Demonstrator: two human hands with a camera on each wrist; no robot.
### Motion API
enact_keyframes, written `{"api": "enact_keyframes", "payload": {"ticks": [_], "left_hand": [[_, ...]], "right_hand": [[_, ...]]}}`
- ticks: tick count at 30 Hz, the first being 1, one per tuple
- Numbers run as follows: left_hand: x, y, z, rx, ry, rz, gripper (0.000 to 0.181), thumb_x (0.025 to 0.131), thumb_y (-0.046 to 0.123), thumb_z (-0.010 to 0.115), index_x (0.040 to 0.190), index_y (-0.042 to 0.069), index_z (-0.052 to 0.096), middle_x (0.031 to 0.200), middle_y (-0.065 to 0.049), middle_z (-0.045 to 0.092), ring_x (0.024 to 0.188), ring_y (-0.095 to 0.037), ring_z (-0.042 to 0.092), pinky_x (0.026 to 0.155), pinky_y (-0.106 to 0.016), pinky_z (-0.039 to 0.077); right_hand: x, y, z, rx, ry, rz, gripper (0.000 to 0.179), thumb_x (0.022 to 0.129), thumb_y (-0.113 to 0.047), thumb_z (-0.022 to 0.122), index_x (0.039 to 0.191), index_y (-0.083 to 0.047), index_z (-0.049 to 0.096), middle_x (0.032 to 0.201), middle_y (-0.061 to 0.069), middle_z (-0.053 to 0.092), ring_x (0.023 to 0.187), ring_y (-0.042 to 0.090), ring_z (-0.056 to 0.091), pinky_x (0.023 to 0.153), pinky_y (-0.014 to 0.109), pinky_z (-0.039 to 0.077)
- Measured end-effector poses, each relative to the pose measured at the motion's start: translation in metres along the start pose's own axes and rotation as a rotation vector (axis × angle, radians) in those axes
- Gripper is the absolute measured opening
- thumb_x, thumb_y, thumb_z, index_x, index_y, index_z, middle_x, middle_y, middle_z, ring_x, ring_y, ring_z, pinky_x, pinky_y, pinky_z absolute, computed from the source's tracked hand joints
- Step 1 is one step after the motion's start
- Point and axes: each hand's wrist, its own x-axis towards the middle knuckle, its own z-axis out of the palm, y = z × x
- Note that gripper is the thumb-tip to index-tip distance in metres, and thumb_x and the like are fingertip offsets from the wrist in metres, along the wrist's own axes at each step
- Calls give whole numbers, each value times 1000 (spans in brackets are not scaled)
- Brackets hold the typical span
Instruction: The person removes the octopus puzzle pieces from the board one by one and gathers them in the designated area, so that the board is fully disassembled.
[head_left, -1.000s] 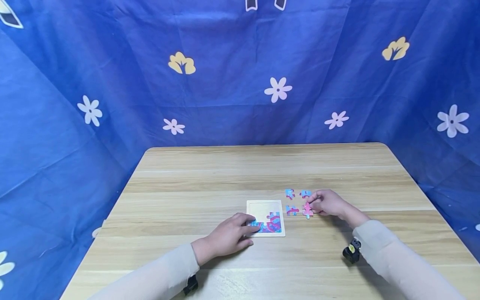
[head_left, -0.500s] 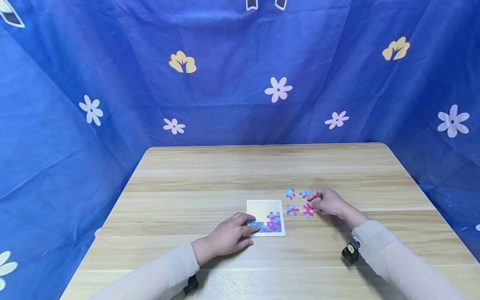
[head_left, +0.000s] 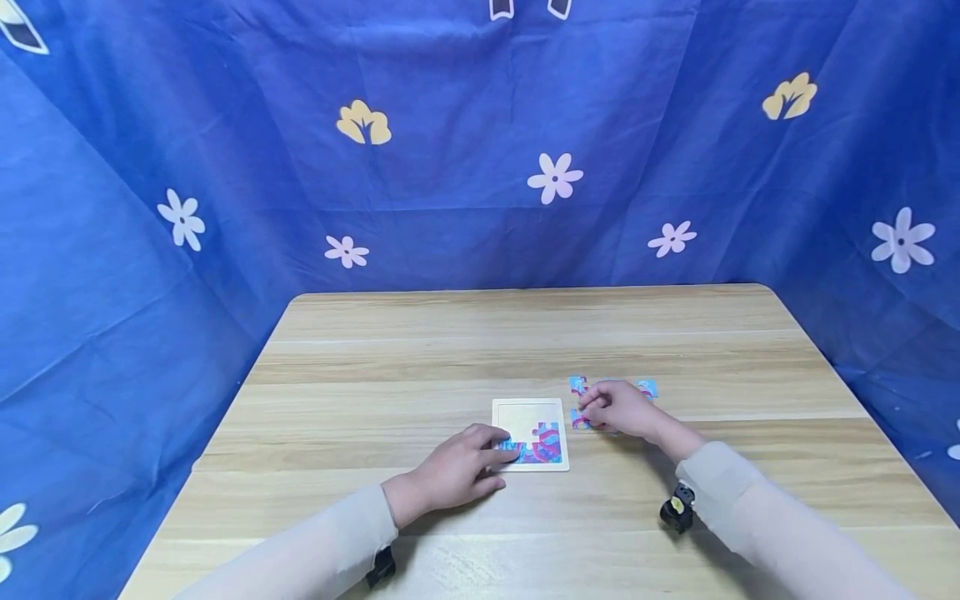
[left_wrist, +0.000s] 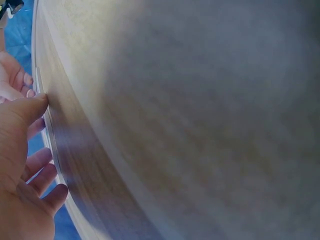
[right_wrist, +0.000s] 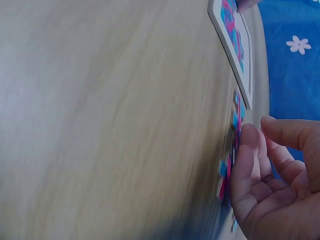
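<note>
My left hand rests on the left side of a white-framed puzzle tray, fingers relaxed over its lower left part. Blue and pink jigsaw pieces fill the tray's bottom and part of its right side; its upper left shows bare backing. My right hand is over the loose pieces right of the tray, fingers bent. In the right wrist view thumb and index finger stand apart with no piece between them. A jigsaw piece and another jigsaw piece show left of that hand; others are partly hidden beneath it.
A blue jigsaw piece lies beyond the right hand. The wooden table is bordered by a blue curtain with flower prints at the back and sides. Each wrist carries a small black camera.
My right hand has moved left from the right-hand pieces over the middle of the loose group, uncovering a blue piece at the right. My left hand stays on the tray.
</note>
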Motion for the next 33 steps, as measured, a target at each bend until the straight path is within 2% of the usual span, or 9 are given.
{"api": "enact_keyframes", "payload": {"ticks": [10, 21, 33], "left_hand": [[1, 0, -1, -6, 18, 14, 44, 87, 35, 68, 127, 17, 64, 128, -10, 54, 119, -24, 49, 101, -38, 41], [1, 0, -1, -2, 23, 23, 43, 87, 34, 69, 125, 16, 65, 128, -11, 54, 118, -25, 50, 100, -38, 42], [12, 14, -1, 21, 16, 51, 43, 86, 37, 69, 124, 17, 65, 128, -12, 54, 119, -25, 50, 101, -37, 40]], "right_hand": [[6, -13, 18, -72, -75, -127, 16, 86, -3, 67, 102, 2, 65, 86, 4, 63, 75, 15, 58, 59, 25, 52], [13, -17, 29, -109, -118, -155, 18, 86, -4, 68, 103, 0, 66, 90, 4, 66, 76, 15, 60, 60, 29, 53], [12, -20, 30, -131, -144, -159, 17, 87, -2, 67, 103, 1, 65, 90, 5, 67, 70, 16, 59, 58, 24, 50]]}}
